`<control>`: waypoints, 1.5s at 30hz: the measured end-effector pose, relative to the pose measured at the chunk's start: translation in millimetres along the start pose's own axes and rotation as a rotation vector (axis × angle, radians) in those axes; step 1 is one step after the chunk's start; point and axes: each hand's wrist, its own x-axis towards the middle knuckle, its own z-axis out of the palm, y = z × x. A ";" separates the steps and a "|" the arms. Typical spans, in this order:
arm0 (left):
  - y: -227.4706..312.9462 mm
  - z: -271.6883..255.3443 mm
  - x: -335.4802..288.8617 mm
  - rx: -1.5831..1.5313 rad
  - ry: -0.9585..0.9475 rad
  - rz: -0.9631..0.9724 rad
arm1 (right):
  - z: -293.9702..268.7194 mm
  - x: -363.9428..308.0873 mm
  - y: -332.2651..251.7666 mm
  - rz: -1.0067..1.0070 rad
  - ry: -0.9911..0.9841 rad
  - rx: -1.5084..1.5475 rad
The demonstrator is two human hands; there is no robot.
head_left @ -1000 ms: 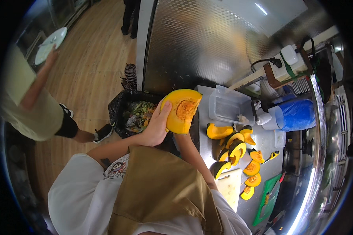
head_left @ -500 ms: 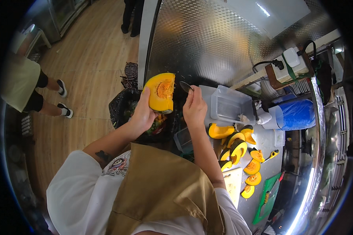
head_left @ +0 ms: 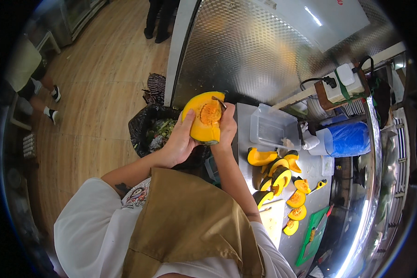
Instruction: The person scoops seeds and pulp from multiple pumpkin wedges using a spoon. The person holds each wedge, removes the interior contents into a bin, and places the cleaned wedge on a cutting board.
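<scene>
My left hand (head_left: 178, 141) is closed around the lower left side of a large pumpkin piece (head_left: 203, 133), its cut orange face and stringy seed hollow turned up. My right hand (head_left: 227, 126) is closed on a spoon (head_left: 221, 103) at the piece's upper right edge; the bowl is at the edge of the seed hollow, partly hidden. Both hands are above and just right of a bin lined with a black bag (head_left: 136, 127), which holds vegetable scraps. On the counter to the right lie several pumpkin wedges (head_left: 281, 178), some with seeds still in them.
A clear plastic tub (head_left: 273, 126) stands on the metal counter (head_left: 289, 241). Nearby are a pale cutting board (head_left: 272, 217), a green board (head_left: 312, 236) with a knife, and a blue wrapped bundle (head_left: 352, 138). A person (head_left: 28, 69) is on the wooden floor at far left.
The spoon has come left onto the pumpkin piece, and my right hand now meets its right side. The piece has shifted slightly right and down. The person at left has moved farther away.
</scene>
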 end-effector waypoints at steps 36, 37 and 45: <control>41.4 -10.5 9.5 0.160 -0.142 -0.175 | -8.5 5.5 18.2 0.034 -0.552 0.519; 40.9 -10.1 10.1 0.133 -0.154 -0.166 | -7.0 5.7 16.0 0.071 -0.523 0.471; 35.2 -9.4 15.8 0.201 -0.214 -0.140 | -3.4 -5.5 16.1 0.059 -0.364 0.285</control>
